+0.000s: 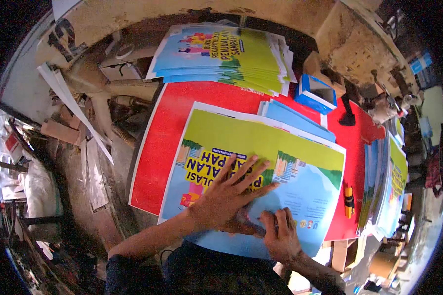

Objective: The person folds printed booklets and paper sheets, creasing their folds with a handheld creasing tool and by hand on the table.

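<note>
A large printed cover sheet [305,184] in green and blue, its lettering upside down, lies in front of me on a red board [155,147]. My left hand [231,196] rests flat on it with the fingers spread across the printed title. Close beside it, near the sheet's lower edge, my right hand [282,233] is closed with curled fingers. Something small and dark shows among those fingers, but its kind is hidden. Light blue sheets [295,118] stick out from beneath the far edge of the cover sheet.
Beyond the board's far side lies a stack of similar printed covers [221,54]. A blue open box [317,93] stands to its right. Near the right edge is a yellow and black cutter knife [349,202], with another stack of covers [394,182] farther right.
</note>
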Tool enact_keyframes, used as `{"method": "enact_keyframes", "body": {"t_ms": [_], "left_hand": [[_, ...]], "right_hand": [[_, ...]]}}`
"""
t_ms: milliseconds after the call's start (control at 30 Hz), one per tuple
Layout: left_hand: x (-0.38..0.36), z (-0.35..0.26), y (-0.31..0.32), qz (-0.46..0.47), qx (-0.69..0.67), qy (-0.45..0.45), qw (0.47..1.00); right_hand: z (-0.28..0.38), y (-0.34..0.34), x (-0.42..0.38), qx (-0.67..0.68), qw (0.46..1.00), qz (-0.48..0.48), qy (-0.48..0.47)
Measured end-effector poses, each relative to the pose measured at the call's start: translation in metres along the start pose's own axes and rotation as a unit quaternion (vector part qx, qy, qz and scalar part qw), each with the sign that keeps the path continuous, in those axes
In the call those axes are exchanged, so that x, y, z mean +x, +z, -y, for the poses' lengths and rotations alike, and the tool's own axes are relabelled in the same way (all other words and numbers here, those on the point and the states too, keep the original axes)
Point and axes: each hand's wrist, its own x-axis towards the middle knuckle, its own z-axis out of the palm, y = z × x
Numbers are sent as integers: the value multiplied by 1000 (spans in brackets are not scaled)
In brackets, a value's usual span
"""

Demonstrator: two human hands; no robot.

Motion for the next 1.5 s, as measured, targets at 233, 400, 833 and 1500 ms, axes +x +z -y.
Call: {"method": "enact_keyframes", "body": {"t_ms": [233,400,833,1500], "left_hand": [[-2,1,-3,-1,-26,8,1000],[1,-3,-2,23,-16,-3,1000],[-7,-32,-3,12,33,-4,999],[-77,-77,60,-142,-13,-131,981]], "right_hand": [[-1,2,3,194,975,-17,106],[-17,-11,6,75,992,-78,-58],[-233,-85,189,103,890,-409,172],[-168,-29,193,142,988,-47,28]]}}
